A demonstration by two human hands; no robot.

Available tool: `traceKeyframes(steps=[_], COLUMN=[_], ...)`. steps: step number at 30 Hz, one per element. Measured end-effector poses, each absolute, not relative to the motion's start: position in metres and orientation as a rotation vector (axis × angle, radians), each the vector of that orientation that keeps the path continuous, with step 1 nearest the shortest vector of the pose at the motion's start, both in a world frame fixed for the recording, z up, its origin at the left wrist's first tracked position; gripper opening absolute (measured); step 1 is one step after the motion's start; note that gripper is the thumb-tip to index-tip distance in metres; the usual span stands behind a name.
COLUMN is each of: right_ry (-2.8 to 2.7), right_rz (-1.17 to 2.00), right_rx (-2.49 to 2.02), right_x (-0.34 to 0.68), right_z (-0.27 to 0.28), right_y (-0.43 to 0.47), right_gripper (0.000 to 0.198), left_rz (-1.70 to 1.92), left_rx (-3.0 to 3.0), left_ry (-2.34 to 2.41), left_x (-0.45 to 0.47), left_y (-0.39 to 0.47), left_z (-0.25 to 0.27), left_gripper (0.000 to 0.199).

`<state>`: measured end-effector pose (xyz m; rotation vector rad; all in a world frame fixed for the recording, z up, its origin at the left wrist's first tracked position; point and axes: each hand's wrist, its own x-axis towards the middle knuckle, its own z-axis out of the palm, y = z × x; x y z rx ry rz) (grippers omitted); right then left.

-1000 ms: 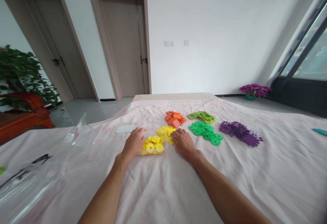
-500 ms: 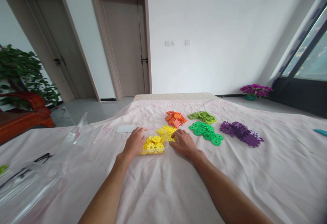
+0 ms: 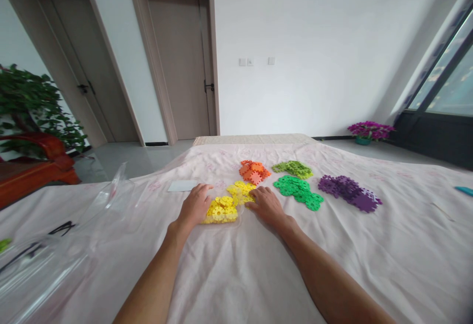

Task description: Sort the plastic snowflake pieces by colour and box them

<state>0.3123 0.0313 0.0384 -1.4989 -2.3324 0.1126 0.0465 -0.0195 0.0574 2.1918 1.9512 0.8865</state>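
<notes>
A low clear plastic box (image 3: pixel 239 219) full of yellow snowflake-shaped pieces (image 3: pixel 221 207) sits on the cloth in front of me. My left hand (image 3: pixel 197 203) holds the box by its left side, fingers along the edge and partly hidden behind it. Just beyond the box's right end lies a loose heap of yellow snowflake pieces (image 3: pixel 241 189). My right hand (image 3: pixel 266 202) is at the right edge of that heap, palm down, with thumb and fingertips a little apart beside the pieces. No piece shows clearly in its grasp.
Orange pieces (image 3: pixel 254 172), light green pieces (image 3: pixel 294 168), green pieces (image 3: pixel 298 192) and purple pieces (image 3: pixel 349 192) lie in heaps behind and right. A white flat card (image 3: pixel 182 186) is behind my left hand. Crumpled clear plastic (image 3: pixel 107 205) and black glasses (image 3: pixel 62 227) are at left.
My right hand's thumb and fingertips have parted slightly at the yellow heap. My left hand and the box stay in place.
</notes>
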Motion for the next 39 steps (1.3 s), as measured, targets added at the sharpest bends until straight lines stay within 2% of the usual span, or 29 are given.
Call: traceKeyframes(steps=[5, 10, 17, 24, 29, 33, 39], right_ry=[-2.323, -2.335, -2.321, -2.249, -2.121, -1.845, -1.434], right_rz=[0.136, 0.085, 0.123, 0.162, 0.371, 0.559, 1.045], right_rx=[-1.525, -1.548, -1.528, -1.518, -1.480, -1.300, -0.965], right_x=[0.313, 0.312, 0.313, 0.313, 0.312, 0.308, 0.290], right_z=[0.036, 0.036, 0.035, 0.036, 0.032, 0.033, 0.057], right_y=[0.033, 0.032, 0.033, 0.033, 0.034, 0.039, 0.028], right_gripper=[0.026, 0.035, 0.026, 0.028, 0.028, 0.021, 0.031], left_rz=[0.884, 0.883, 0.881, 0.887, 0.883, 0.881, 0.894], left_rx=[2.193, 2.190, 2.185, 2.199, 2.193, 2.201, 2.195], left_ry=[1.950, 1.953, 1.959, 1.946, 1.948, 1.945, 1.953], left_x=[0.047, 0.046, 0.046, 0.045, 0.046, 0.045, 0.045], left_y=[-0.019, -0.019, -0.019, -0.019, -0.018, -0.018, -0.018], left_z=[0.057, 0.056, 0.056, 0.055, 0.056, 0.056, 0.056], left_gripper=[0.041, 0.041, 0.041, 0.040, 0.040, 0.040, 0.039])
